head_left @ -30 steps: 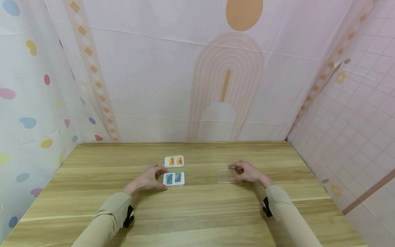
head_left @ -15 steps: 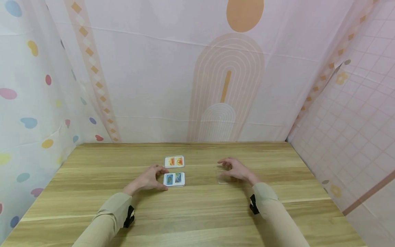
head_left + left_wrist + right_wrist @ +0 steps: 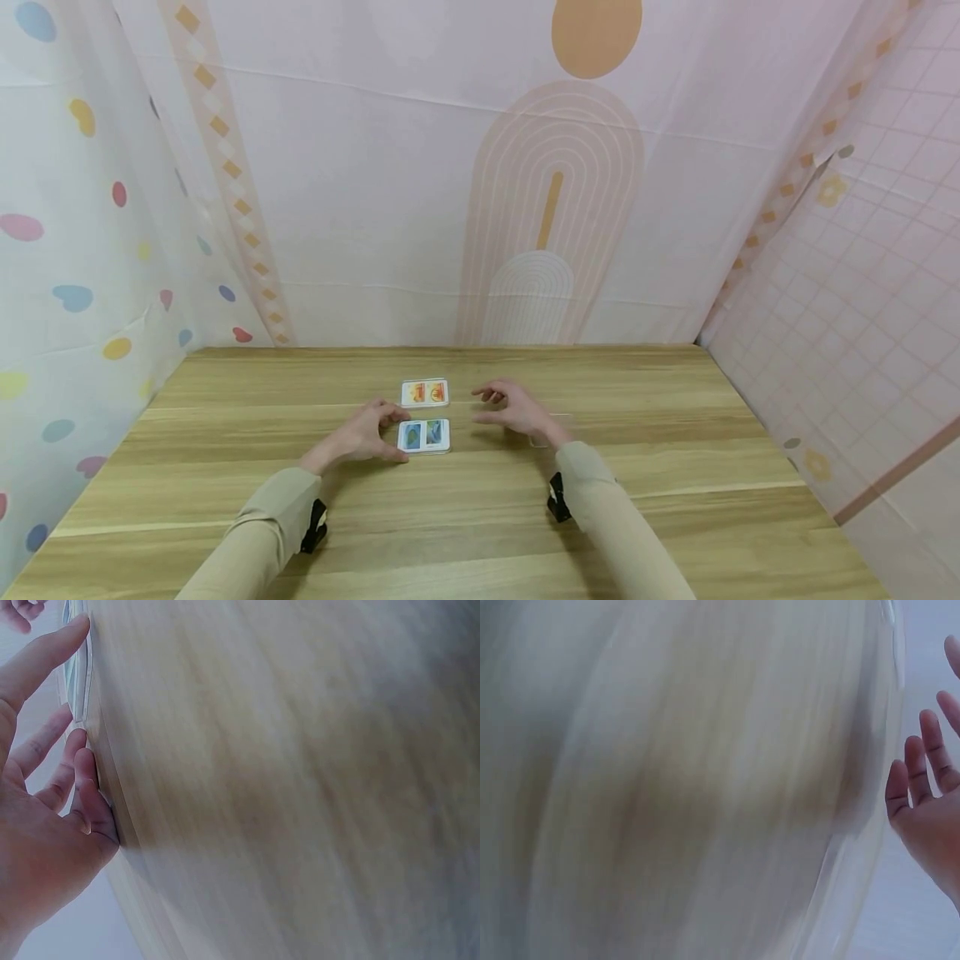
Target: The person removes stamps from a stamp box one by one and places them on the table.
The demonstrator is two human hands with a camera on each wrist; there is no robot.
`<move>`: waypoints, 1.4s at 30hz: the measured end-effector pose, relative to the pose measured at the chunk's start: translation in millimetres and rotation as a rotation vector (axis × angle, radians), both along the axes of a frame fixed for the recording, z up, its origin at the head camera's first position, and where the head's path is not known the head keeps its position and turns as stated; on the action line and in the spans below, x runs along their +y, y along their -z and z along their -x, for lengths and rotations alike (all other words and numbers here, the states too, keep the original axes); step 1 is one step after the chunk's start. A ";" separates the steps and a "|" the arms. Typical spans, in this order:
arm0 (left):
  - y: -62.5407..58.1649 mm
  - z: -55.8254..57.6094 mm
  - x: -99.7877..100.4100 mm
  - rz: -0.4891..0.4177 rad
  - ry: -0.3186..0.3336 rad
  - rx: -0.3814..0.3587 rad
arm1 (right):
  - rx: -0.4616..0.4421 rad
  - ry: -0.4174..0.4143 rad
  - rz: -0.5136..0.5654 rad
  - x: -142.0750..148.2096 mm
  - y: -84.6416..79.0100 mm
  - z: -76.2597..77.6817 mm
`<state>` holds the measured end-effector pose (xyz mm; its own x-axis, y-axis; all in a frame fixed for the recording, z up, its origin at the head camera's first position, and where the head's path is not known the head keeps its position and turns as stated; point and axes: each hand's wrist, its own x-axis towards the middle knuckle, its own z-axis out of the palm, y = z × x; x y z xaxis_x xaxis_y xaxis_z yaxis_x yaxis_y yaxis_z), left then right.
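My left hand [image 3: 362, 433] holds the left corners of a white card with two blue-green pictures [image 3: 423, 436], thumb at the near corner and fingers at the far one. The card appears to lie in a clear plastic case. In the left wrist view the thumb [image 3: 52, 652] touches the case's edge [image 3: 81, 682]. My right hand [image 3: 513, 408] hovers to the right of the card with fingers spread, holding nothing. Under its wrist lies a clear plastic piece [image 3: 539, 440], partly hidden. The right wrist view shows the right hand's fingers [image 3: 933, 742] apart.
A second card with orange-red pictures [image 3: 425, 392] lies just behind the first, also with a clear rim. Everything lies on a wooden table [image 3: 465, 517]. A patterned cloth [image 3: 360, 208] hangs along its back edge, with more cloth at both sides.
My right hand has let go of the clear plastic piece and moved left across it toward the cards. The left hand and both cards stay put.
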<state>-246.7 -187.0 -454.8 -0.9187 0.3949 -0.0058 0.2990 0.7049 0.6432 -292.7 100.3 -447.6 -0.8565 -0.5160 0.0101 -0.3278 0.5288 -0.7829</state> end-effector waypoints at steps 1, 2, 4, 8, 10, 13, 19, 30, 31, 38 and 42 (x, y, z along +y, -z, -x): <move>0.1 -0.1 0.0 -0.001 0.000 0.000 | -0.002 0.005 0.005 -4.7 0.2 -0.6; 0.1 -0.2 0.1 -0.002 0.000 -0.001 | -0.008 0.011 0.013 -9.3 0.3 -1.2; 0.2 -0.1 -0.1 -0.003 0.002 0.002 | -0.018 0.027 0.017 -17.4 0.6 -2.4; 0.4 0.2 -0.3 -0.004 0.007 0.008 | -0.045 0.032 0.021 -30.5 2.3 -4.5; 0.5 0.5 0.0 -0.008 0.005 0.005 | -0.065 0.037 0.023 -35.9 3.1 -5.7; -0.1 0.6 0.1 -0.010 0.004 -0.003 | -0.078 0.034 0.014 -43.7 3.5 -7.5; -1.3 -0.2 -0.6 -0.004 0.001 -0.014 | -0.075 0.004 -0.027 -55.5 3.9 -10.8; -1.2 0.2 -0.2 -0.006 0.002 -0.016 | -0.055 0.013 -0.111 -62.5 3.5 -11.4; -1.2 0.2 -0.2 -0.005 0.002 -0.018 | -0.053 0.016 -0.117 -62.9 3.2 -11.4; -2.0 0.4 0.2 -0.018 -0.002 -0.039 | -0.041 0.020 -0.125 -64.3 4.3 -11.1; -2.1 0.6 0.4 -0.015 -0.003 -0.038 | -0.034 0.020 -0.131 -64.7 4.7 -10.5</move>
<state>-247.2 -186.7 -452.7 -0.9193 0.3920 -0.0346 0.2720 0.6964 0.6641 -282.2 35.7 -452.2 -0.8652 -0.4941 -0.0851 -0.2909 0.6330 -0.7174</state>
